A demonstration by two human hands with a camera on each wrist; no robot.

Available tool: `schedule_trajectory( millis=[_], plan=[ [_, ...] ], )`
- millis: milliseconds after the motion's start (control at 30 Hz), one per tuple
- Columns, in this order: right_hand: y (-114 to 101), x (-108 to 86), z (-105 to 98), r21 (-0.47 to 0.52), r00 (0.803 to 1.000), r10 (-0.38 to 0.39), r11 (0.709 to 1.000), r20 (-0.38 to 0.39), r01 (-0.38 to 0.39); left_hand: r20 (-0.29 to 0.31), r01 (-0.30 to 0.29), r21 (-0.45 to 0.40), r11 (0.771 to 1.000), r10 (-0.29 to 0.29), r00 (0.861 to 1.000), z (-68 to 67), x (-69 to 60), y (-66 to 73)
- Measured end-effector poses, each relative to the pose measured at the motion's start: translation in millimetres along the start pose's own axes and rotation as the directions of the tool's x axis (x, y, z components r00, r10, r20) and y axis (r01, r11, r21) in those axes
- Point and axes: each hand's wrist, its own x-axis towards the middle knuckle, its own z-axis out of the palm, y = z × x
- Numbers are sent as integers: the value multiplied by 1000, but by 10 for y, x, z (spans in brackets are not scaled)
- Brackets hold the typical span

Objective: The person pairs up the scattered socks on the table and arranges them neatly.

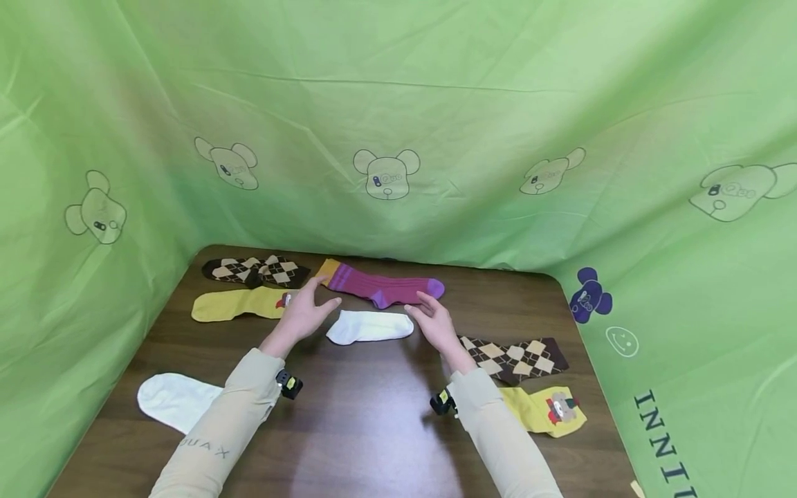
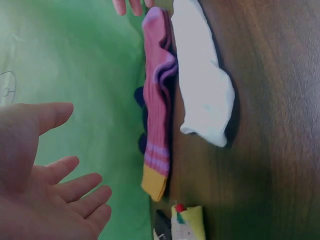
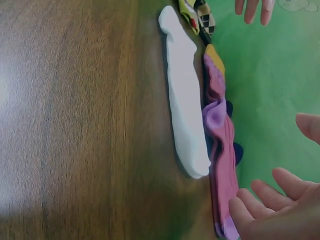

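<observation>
Both hands hover over the table with fingers apart, holding nothing. My left hand (image 1: 305, 312) is above the yellow cuff end of a magenta sock (image 1: 398, 289) with purple heel and toe. At that sock's toe end is my right hand (image 1: 436, 326), its fingers loosely bent. Between the hands, nearer to me, a short white sock (image 1: 373, 326) lies flat. Each wrist view shows the magenta sock (image 2: 157, 100) and the white sock (image 3: 185, 100) side by side, apart from the fingers. Whether any fingertip touches the magenta sock is unclear in the head view.
At the back left lie a brown argyle sock (image 1: 255, 270) and a yellow sock (image 1: 233, 304). Another argyle sock (image 1: 517, 360) and yellow sock (image 1: 548, 409) lie right, partly behind my right arm. A white sock (image 1: 177, 398) is left. Green cloth (image 1: 386, 104) surrounds the table (image 1: 361, 429).
</observation>
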Motion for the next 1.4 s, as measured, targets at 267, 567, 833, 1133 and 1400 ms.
schedule_trajectory(
  millis=[267,567,833,1133,1400],
  plan=[
    [-98,-15,26,-50,1000,-25,998,11,25,-14,4,0,1000,-4,1000,-165,-49,-34],
    [-189,-39,125,-97,994,-100,990,49,104,-42,-6,-6,1000,5,999,-411,-164,-55],
    [-259,-76,229,-127,990,-120,984,67,128,-43,31,12,999,-31,999,-633,-335,-159],
    [-299,-113,310,-127,990,-118,984,80,128,-63,85,50,995,-82,995,-833,-510,-330],
    [-346,-133,400,-144,979,-180,971,94,193,-53,107,100,989,-102,993,-972,-631,-475]
  ],
)
